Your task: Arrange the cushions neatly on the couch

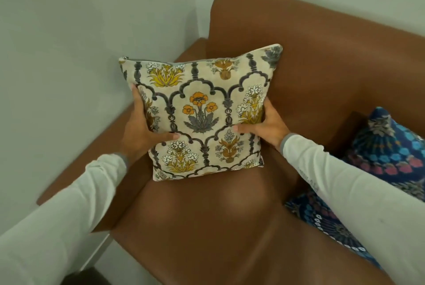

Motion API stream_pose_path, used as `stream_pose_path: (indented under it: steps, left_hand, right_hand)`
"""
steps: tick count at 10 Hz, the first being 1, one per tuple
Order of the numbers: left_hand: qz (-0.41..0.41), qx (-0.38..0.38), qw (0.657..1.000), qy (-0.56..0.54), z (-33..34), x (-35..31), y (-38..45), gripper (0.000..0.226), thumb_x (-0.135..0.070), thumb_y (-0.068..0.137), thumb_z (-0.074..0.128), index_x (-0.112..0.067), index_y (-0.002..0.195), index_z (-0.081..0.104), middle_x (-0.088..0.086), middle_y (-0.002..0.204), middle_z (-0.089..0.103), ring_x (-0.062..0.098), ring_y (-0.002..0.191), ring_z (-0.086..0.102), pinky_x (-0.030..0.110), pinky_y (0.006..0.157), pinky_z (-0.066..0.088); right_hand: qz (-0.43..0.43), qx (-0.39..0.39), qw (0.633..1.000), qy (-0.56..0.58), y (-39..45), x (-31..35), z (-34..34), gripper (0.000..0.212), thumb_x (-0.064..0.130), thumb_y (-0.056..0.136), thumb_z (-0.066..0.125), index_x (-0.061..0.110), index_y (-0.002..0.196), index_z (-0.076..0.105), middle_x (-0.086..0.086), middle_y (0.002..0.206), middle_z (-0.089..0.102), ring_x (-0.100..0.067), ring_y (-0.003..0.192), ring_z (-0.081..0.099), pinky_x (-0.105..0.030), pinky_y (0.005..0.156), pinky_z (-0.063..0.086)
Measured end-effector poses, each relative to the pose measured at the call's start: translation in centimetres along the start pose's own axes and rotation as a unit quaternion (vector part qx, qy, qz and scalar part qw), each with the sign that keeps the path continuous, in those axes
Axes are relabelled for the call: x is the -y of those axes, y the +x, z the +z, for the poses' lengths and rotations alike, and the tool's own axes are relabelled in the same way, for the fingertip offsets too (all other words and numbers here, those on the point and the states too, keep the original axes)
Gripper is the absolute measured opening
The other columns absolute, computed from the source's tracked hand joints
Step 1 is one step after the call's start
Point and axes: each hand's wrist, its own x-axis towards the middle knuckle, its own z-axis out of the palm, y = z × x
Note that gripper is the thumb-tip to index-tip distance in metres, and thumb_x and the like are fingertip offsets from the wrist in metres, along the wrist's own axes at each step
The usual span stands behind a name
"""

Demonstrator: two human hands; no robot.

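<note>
A cream cushion (200, 112) printed with yellow and orange flowers and grey arches stands upright in the left corner of a brown leather couch (322, 66), leaning on the backrest. My left hand (142, 128) grips its left edge, thumb across the front. My right hand (269, 126) grips its right edge the same way. A dark blue patterned cushion (391, 153) lies on the seat to the right, partly hidden behind my right sleeve.
The couch's left armrest (96, 156) runs along a pale wall (69, 43). A second blue patterned piece (326, 222) shows below my right forearm. Bare brown seat (207, 227) stretches in front of the cream cushion.
</note>
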Motion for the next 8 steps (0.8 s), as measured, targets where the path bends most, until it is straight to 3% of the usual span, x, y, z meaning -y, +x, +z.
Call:
stream_pose_path:
  steps: [1,2,3,4,5,6,7,8]
  left_hand:
    - [0.014,-0.040,0.999,-0.011,0.7,0.9,-1.1,0.172,-0.045,0.052,0.104,-0.034,0.167,-0.023,-0.023,0.168,0.024,0.010,0.160,0.028,0.040,0.131,0.026]
    - [0.029,-0.088,0.996,-0.016,1.0,2.1,-2.5,0.168,-0.047,0.056,0.104,-0.029,0.170,-0.018,-0.018,0.166,0.034,0.009,0.156,0.035,0.037,0.128,0.032]
    - [0.039,-0.115,0.993,0.013,1.1,2.5,-2.4,0.163,-0.059,0.055,0.098,-0.031,0.170,-0.014,-0.004,0.169,0.035,0.017,0.155,0.035,0.048,0.128,0.033]
    - [0.043,-0.126,0.990,0.041,1.8,2.0,-2.5,0.159,-0.053,0.058,0.099,-0.029,0.172,-0.010,0.004,0.162,0.039,0.017,0.146,0.036,0.036,0.121,0.032]
    - [0.035,-0.136,0.986,0.093,1.6,1.0,-2.9,0.158,-0.053,0.059,0.100,-0.022,0.173,-0.005,0.016,0.159,0.031,0.020,0.145,0.032,0.037,0.123,0.030]
    - [0.104,-0.181,0.941,0.266,1.3,-0.4,-3.0,0.154,-0.091,0.058,0.074,-0.009,0.172,0.010,0.038,0.168,0.016,0.052,0.156,0.025,0.064,0.124,0.026]
    - [0.163,-0.149,0.887,0.405,1.0,-4.2,-2.3,0.141,-0.105,0.069,0.043,-0.012,0.172,0.014,0.040,0.172,0.008,0.055,0.161,0.012,0.068,0.126,0.013]
    - [0.185,-0.099,0.868,0.449,1.6,-7.1,-2.1,0.123,-0.102,0.081,0.020,-0.018,0.172,0.021,0.034,0.175,0.009,0.051,0.162,0.015,0.070,0.127,0.019]
  right_hand:
    - [-0.009,-0.019,1.000,-0.023,1.1,1.7,1.4,0.130,0.029,0.044,0.109,0.026,0.159,0.048,0.008,0.144,0.068,-0.020,0.137,0.064,-0.049,0.123,0.048]
    - [-0.020,0.005,0.999,-0.048,2.7,3.1,1.9,0.133,0.039,0.036,0.104,0.026,0.157,0.050,0.008,0.141,0.070,-0.020,0.135,0.064,-0.048,0.122,0.049]
    - [-0.025,0.001,0.998,-0.055,3.3,3.1,2.1,0.128,0.033,0.042,0.106,0.024,0.157,0.050,0.007,0.141,0.070,-0.020,0.135,0.064,-0.048,0.122,0.049]
    - [-0.029,-0.019,0.998,-0.044,3.2,1.8,1.9,0.119,0.024,0.052,0.108,0.025,0.157,0.050,0.008,0.141,0.070,-0.020,0.134,0.064,-0.049,0.121,0.050]
    - [-0.030,-0.028,0.997,-0.062,2.8,1.9,2.0,0.127,0.044,0.050,0.105,0.031,0.161,0.044,0.010,0.144,0.068,-0.021,0.138,0.062,-0.049,0.122,0.049]
    - [-0.059,-0.039,0.985,-0.159,1.7,2.5,1.9,0.141,0.064,0.052,0.095,0.033,0.171,0.025,0.000,0.160,0.056,-0.028,0.150,0.051,-0.053,0.126,0.041]
    - [-0.103,-0.078,0.930,-0.344,-0.8,5.1,1.4,0.138,0.059,0.078,0.090,0.027,0.176,-0.003,-0.017,0.182,0.016,-0.038,0.168,0.019,-0.059,0.134,0.023]
    - [-0.161,-0.065,0.838,-0.518,-2.7,7.8,1.6,0.120,0.061,0.092,0.076,0.028,0.176,-0.002,-0.020,0.184,-0.001,-0.039,0.171,0.001,-0.062,0.135,0.010]
